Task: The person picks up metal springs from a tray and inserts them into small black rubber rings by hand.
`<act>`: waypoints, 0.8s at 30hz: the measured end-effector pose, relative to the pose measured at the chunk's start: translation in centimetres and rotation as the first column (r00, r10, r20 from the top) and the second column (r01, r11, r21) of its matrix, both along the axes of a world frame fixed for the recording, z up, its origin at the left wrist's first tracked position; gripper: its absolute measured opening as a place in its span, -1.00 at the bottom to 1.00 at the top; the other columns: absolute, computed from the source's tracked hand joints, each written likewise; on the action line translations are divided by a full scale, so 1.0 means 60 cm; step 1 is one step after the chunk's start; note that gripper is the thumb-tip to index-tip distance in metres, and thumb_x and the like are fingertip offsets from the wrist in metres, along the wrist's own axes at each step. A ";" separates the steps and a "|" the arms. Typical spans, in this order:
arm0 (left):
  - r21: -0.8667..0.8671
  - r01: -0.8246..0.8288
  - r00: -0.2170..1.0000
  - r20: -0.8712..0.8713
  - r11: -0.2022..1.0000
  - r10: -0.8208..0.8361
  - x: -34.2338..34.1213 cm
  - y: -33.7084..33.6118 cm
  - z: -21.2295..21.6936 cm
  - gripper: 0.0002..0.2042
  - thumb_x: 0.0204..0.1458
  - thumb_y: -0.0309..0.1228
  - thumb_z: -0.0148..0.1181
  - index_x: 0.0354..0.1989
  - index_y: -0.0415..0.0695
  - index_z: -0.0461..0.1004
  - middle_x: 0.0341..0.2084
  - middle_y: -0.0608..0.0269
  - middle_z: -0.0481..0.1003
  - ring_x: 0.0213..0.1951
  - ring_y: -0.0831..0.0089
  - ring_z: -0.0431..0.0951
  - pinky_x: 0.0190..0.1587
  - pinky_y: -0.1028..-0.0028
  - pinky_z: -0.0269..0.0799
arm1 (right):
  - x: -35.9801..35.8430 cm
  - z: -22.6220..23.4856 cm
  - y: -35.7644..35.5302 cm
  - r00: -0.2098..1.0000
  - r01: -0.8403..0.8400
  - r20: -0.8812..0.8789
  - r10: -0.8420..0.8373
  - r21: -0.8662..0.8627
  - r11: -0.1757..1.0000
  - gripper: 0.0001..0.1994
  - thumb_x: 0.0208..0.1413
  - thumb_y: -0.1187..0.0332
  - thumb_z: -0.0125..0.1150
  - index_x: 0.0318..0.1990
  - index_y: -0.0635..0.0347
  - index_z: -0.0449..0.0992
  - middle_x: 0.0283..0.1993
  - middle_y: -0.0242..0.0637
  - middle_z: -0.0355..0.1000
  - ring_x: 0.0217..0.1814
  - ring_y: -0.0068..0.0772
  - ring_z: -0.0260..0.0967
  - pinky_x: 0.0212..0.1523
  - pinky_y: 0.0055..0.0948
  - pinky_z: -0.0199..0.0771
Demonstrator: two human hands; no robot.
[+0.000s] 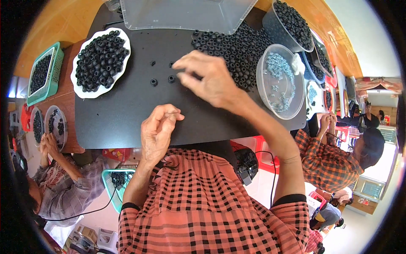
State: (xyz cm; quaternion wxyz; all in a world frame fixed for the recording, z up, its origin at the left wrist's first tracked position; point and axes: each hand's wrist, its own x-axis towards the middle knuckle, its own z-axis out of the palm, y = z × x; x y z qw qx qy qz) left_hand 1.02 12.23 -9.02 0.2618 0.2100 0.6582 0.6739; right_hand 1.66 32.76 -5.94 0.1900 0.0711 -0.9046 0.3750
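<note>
**Little black rings sit just left of my right fingers**

Checked shirt sleeves lead up to my hands. My left hand (158, 127) is pinched shut near the desk (127, 110) edge; I can't tell if it holds anything. My right hand (207, 78) reaches farther, fingers (186, 63) half curled, holding nothing. Two loose black rings (163, 80) lie just left of them, nearer the right hand.

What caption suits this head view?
Right hand reaches over loose black rings on a black mat; left hand pinches close by.

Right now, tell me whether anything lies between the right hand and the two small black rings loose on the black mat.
Nothing visible does. The right hand hovers just right of the two small black rubber rings, with only bare black mat between them. The pile of black rings lies behind the hand.
</note>
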 end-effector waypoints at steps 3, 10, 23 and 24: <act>0.025 0.003 0.999 0.032 1.000 -0.004 0.000 -0.005 0.004 -0.88 0.19 -0.52 -0.01 -0.22 -0.28 0.42 -0.38 0.26 0.51 -0.27 0.58 0.49 -0.16 0.61 0.35 | -0.027 -0.024 -0.050 0.997 0.003 -0.075 0.007 0.127 0.992 -0.78 -0.09 0.43 0.26 -0.23 0.23 0.54 -0.25 -0.26 0.46 -0.27 -0.30 0.41 -0.17 -0.33 0.37; 0.225 -0.171 0.985 0.053 0.959 0.164 -0.009 -0.012 -0.022 -0.88 0.21 -0.47 -0.03 -0.25 -0.25 0.43 -0.40 0.22 0.51 -0.23 0.54 0.48 -0.12 0.55 0.35 | -0.060 -0.034 -0.065 0.995 -0.103 0.023 0.102 0.337 0.936 -0.80 -0.15 0.45 0.23 -0.29 0.18 0.54 -0.30 -0.34 0.45 -0.18 -0.35 0.37 -0.15 -0.34 0.17; 0.247 -0.124 0.962 0.267 0.961 0.055 -0.044 0.004 -0.008 -0.80 0.21 -0.47 -0.03 -0.08 -0.30 0.42 -0.31 0.31 0.48 -0.24 0.58 0.46 -0.09 0.54 0.39 | 0.038 -0.011 -0.086 0.993 -0.034 -0.113 0.028 -0.046 0.998 -0.76 -0.15 0.55 0.28 -0.24 0.25 0.53 -0.26 -0.25 0.46 -0.27 -0.29 0.44 -0.22 -0.37 0.41; 0.244 -0.100 0.964 0.264 0.965 0.033 -0.044 0.001 -0.012 -0.81 0.21 -0.48 -0.03 -0.10 -0.30 0.43 -0.32 0.31 0.48 -0.25 0.58 0.47 -0.10 0.55 0.39 | 0.044 -0.013 -0.085 0.991 -0.047 -0.126 0.036 -0.084 0.995 -0.77 -0.13 0.56 0.27 -0.24 0.26 0.53 -0.26 -0.25 0.46 -0.27 -0.30 0.45 -0.25 -0.39 0.43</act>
